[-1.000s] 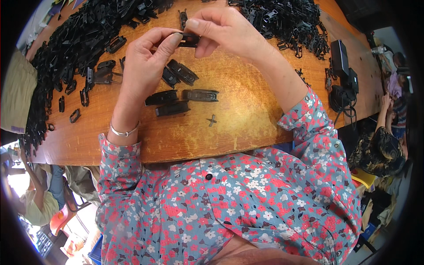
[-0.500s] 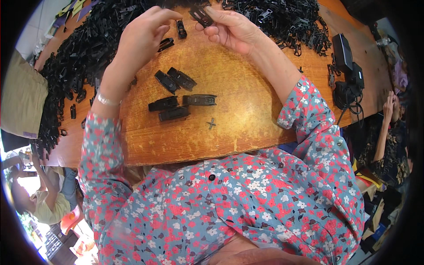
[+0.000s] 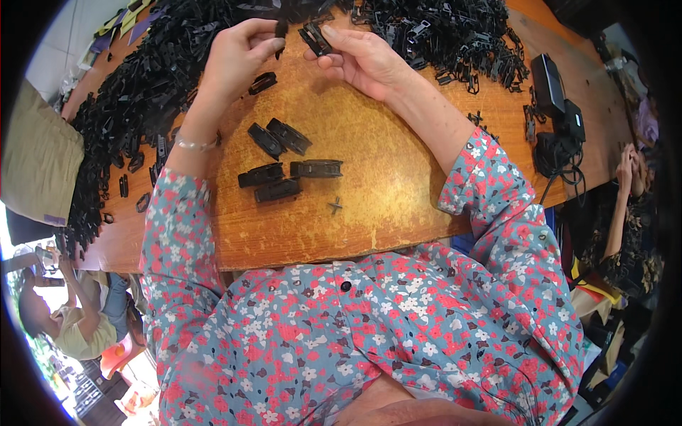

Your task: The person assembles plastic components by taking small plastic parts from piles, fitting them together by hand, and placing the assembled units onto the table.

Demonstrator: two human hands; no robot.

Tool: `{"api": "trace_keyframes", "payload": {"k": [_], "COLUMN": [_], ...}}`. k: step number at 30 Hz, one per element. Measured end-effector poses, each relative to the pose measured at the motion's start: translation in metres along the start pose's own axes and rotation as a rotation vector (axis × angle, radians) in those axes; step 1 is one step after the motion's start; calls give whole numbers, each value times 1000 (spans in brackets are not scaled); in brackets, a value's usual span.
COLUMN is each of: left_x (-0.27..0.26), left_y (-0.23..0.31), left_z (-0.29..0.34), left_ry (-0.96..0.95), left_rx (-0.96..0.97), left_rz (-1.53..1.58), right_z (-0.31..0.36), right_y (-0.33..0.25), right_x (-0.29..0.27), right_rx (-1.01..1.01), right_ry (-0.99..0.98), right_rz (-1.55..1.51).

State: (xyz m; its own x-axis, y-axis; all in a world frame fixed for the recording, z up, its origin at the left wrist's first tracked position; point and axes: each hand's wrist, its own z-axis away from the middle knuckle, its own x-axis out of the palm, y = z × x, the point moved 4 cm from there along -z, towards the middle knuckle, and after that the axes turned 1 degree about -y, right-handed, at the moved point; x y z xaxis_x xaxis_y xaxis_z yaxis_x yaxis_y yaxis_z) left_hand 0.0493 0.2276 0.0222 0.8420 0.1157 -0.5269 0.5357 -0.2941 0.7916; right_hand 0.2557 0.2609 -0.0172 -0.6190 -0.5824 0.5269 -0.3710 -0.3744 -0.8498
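Note:
Over the far side of the wooden table, my left hand [image 3: 240, 58] pinches a small dark plastic part [image 3: 281, 30] between thumb and fingers. Beside it, my right hand [image 3: 364, 62] is closed on a black plastic frame with slots [image 3: 313, 40]. The two pieces are close together but apart. A lone black part [image 3: 263, 83] lies just below my left fingers. Nearer to me are several black plastic pieces, among them a flat-lying one [image 3: 317, 168] and a tilted one [image 3: 288, 135]. A small dark cross-shaped bit [image 3: 335, 205] lies below them.
Large heaps of black plastic parts bank up at the left [image 3: 117, 106] and far right [image 3: 440, 42]. A black box [image 3: 548, 84] and a cabled device [image 3: 554, 151] stand at the right. Another person's hands [image 3: 627, 170] show beyond; a seated person [image 3: 74, 319] is at lower left.
My left hand has picked up the small dark part that was lying near its fingertips. My right hand has shifted slightly down and left, still holding the black frame.

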Motion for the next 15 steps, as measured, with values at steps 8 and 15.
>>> {"api": "trace_keyframes", "payload": {"k": [8, 15], "left_x": [6, 5], "left_y": [8, 16], "left_z": [55, 63], "left_ry": [39, 61], "left_rx": [-254, -249], "left_rz": [761, 792], "right_z": [13, 24], "right_y": [2, -3], "right_x": [40, 57], "right_rx": [-132, -214], "right_ry": [210, 150], "right_rz": [443, 688]}}
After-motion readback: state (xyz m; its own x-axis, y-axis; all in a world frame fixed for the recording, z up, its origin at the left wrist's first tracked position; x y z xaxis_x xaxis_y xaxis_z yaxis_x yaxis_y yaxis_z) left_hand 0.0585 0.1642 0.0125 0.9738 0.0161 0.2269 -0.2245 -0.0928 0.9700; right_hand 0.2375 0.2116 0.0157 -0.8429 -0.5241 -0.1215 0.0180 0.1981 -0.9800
